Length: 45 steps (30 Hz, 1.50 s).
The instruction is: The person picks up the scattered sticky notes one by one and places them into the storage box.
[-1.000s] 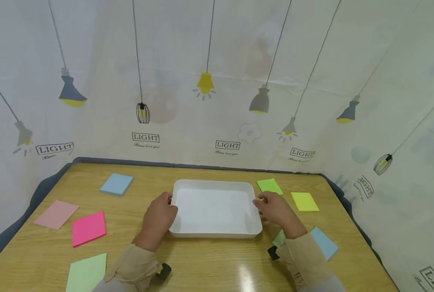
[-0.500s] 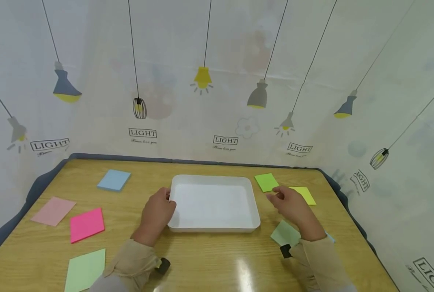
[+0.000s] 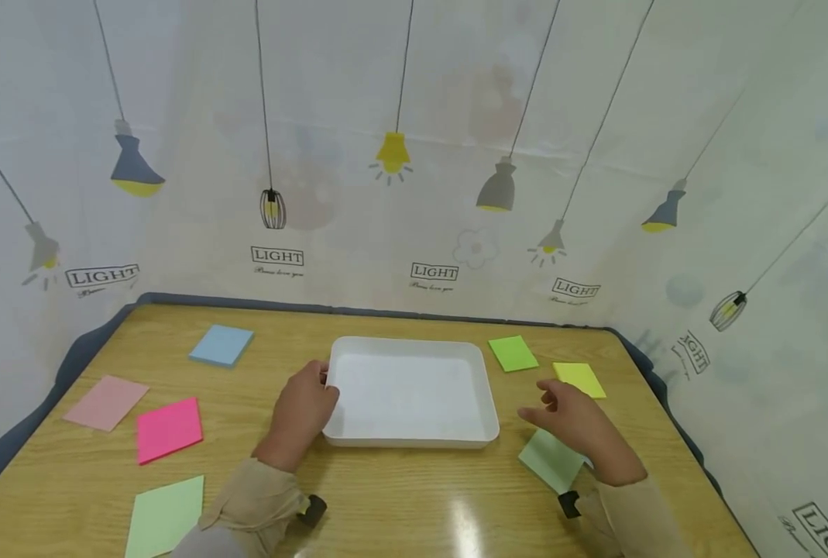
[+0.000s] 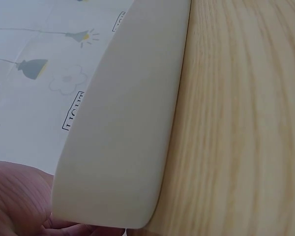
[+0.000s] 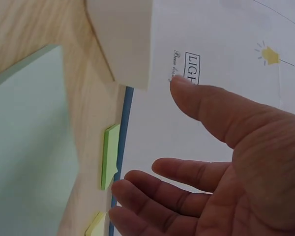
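A shallow white rectangular tray (image 3: 414, 391) lies in the middle of the wooden table. At its left end my left hand (image 3: 300, 411) grips the wall, thumb on the rim; in the left wrist view the fingers pass behind the tray's pale side (image 4: 118, 118). My right hand (image 3: 581, 422) hovers right of the tray, apart from it, with loosely bent fingers and nothing held. Below that hand lies a grey-green sticky note pad (image 3: 551, 459), partly covered by it. In the right wrist view the same pad (image 5: 29, 147) fills the left side, with the open palm (image 5: 265, 182) beside it.
Right of the tray lie a lime green pad (image 3: 513, 353) and a yellow pad (image 3: 579, 380). On the left are blue (image 3: 221, 346), dusty pink (image 3: 106, 403), bright pink (image 3: 170, 430) and pale green (image 3: 166, 518) pads. A printed curtain (image 3: 358, 294) stands behind the table.
My right hand has let go of the tray's right end and moved right and nearer, over the grey-green pad. My left hand keeps its hold, and the tray stays in place.
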Each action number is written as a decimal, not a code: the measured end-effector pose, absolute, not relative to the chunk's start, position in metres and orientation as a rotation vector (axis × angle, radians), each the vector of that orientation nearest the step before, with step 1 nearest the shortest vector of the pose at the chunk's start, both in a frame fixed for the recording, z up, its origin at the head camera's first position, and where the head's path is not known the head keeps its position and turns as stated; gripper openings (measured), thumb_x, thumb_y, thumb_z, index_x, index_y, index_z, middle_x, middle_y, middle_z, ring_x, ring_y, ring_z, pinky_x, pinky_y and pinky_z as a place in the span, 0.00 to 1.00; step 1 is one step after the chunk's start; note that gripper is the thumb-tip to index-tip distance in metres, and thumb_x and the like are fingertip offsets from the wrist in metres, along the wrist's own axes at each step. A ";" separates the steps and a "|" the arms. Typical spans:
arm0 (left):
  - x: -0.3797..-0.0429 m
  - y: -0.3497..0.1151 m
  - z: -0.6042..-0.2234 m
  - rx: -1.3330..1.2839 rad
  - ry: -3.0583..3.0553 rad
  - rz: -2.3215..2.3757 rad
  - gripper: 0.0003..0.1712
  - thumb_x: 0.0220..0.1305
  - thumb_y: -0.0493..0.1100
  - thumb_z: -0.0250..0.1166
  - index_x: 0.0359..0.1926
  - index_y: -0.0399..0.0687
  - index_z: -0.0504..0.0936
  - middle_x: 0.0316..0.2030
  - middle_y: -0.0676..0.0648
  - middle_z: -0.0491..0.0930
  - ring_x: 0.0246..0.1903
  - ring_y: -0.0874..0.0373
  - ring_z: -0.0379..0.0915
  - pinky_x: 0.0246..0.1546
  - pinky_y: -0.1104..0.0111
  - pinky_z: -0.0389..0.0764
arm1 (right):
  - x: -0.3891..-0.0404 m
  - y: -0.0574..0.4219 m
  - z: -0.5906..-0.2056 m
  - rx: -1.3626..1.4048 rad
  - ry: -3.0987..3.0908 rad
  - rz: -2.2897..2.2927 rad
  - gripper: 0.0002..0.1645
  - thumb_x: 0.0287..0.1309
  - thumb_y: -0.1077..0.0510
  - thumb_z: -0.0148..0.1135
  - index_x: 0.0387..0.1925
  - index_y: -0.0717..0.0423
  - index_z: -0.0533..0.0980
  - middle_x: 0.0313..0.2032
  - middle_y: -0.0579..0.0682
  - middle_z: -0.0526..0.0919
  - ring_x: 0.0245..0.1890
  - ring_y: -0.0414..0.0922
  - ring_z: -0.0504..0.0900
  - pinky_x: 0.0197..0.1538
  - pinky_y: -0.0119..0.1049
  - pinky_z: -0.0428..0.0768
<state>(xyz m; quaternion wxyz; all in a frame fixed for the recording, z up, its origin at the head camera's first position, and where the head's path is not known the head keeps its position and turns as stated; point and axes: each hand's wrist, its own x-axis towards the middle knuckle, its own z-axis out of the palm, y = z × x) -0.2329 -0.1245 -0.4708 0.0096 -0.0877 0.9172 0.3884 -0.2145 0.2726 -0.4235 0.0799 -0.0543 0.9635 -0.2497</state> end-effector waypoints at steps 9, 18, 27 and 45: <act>-0.234 -0.122 -0.470 -0.296 2.848 1.222 0.25 0.61 0.42 0.53 0.60 0.42 0.68 0.53 0.41 0.76 0.47 0.51 0.72 0.46 0.54 0.77 | -0.202 0.286 -0.437 -0.166 2.820 -0.714 0.53 0.49 0.34 0.62 0.64 0.68 0.59 0.59 0.69 0.69 0.56 0.60 0.69 0.53 0.57 0.74; -0.235 -0.123 -0.470 -0.298 2.858 1.210 0.25 0.62 0.43 0.52 0.61 0.41 0.68 0.54 0.41 0.76 0.47 0.51 0.72 0.45 0.54 0.77 | -0.192 0.294 -0.455 -0.271 2.856 -0.553 0.62 0.42 0.31 0.66 0.62 0.74 0.58 0.59 0.72 0.67 0.58 0.62 0.66 0.56 0.59 0.71; -0.236 -0.124 -0.472 -0.301 2.847 1.212 0.26 0.62 0.42 0.52 0.61 0.42 0.67 0.54 0.41 0.76 0.47 0.51 0.72 0.45 0.54 0.77 | -0.185 0.287 -0.456 -0.282 2.865 -0.425 0.62 0.36 0.31 0.69 0.62 0.70 0.61 0.58 0.69 0.70 0.55 0.59 0.68 0.53 0.57 0.73; -0.235 -0.126 -0.470 -0.273 2.854 1.223 0.25 0.62 0.42 0.52 0.61 0.41 0.67 0.54 0.41 0.76 0.47 0.51 0.72 0.46 0.54 0.77 | -0.188 0.280 -0.453 -0.316 2.916 -0.260 0.58 0.33 0.33 0.72 0.58 0.71 0.66 0.50 0.67 0.73 0.46 0.55 0.73 0.45 0.51 0.78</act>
